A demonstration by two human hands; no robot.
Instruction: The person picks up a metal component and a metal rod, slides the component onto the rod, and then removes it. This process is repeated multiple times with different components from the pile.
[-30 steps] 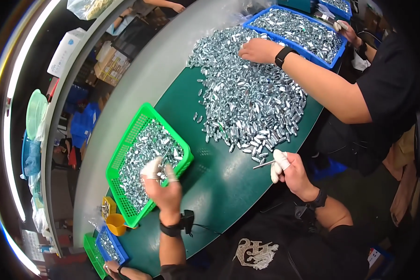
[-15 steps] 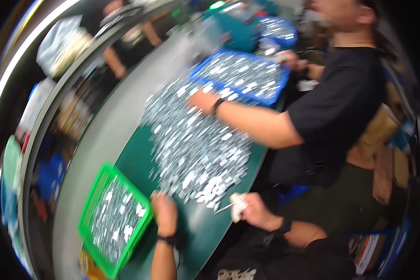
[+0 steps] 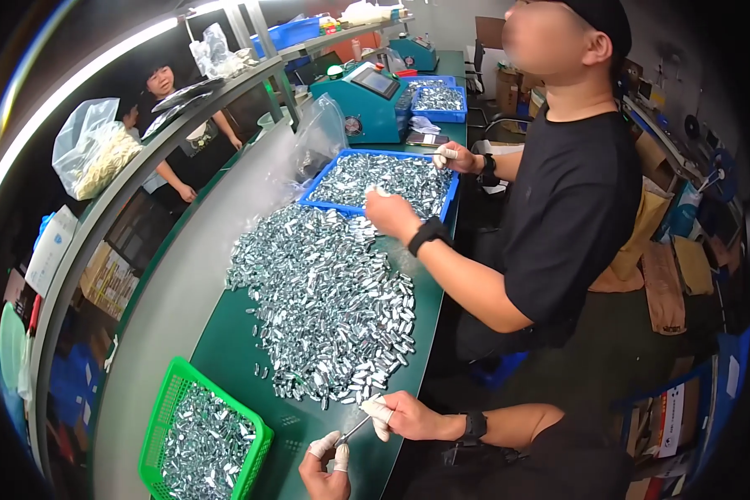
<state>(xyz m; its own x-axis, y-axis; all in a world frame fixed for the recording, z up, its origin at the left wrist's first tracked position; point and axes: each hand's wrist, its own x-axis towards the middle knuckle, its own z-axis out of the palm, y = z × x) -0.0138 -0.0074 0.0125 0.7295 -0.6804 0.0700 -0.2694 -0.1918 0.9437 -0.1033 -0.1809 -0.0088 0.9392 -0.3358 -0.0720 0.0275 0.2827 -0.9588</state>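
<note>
R hand (image 3: 417,417) mostly closed, white-capped fingertips pinching a thin metal rod (image 3: 357,428) that slants down-left; L hand (image 3: 323,475) half-curled, thumb + fingers close tog. at rod's far end, can't tell what, if anything, they grip. 0.5 s ago L hand was beside the green basket (image 3: 263,439), apart from rod; now hands nearly meet, just nr the metal pile (image 3: 325,292). R forearm enters from lower right, L hand points up from bottom edge
</note>
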